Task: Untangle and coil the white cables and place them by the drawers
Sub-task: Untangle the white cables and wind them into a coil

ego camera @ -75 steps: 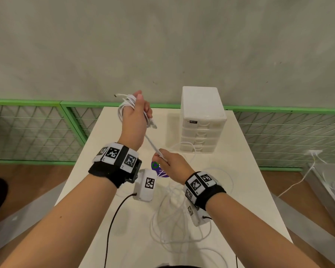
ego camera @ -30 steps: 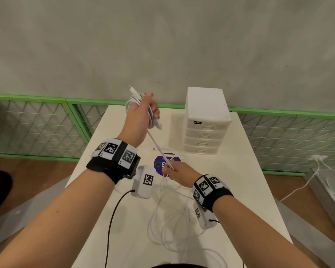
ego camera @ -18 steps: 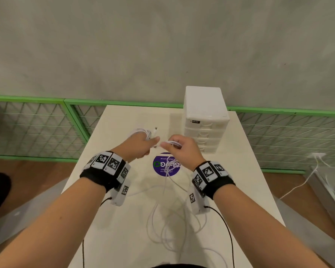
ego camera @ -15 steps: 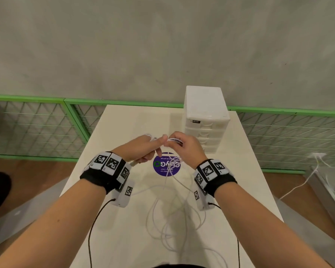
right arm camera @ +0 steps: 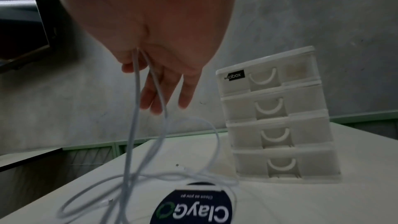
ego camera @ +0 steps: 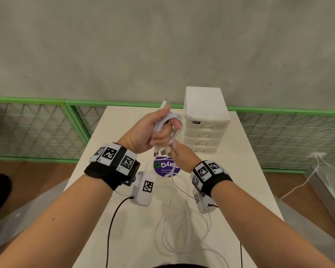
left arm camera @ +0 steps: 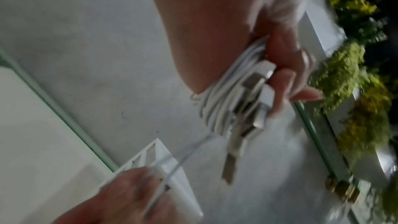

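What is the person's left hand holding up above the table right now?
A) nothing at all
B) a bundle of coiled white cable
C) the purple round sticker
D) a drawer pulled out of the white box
B: the left hand grips a bundle of coiled white cable, plug ends dangling, while the purple sticker lies on the table.

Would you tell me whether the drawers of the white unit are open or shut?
Shut: all four fronts of the drawer unit sit flush.

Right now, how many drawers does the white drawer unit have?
4, stacked in the drawer unit at the table's far right: top, second, third and bottom. All look closed; none seems hidden.
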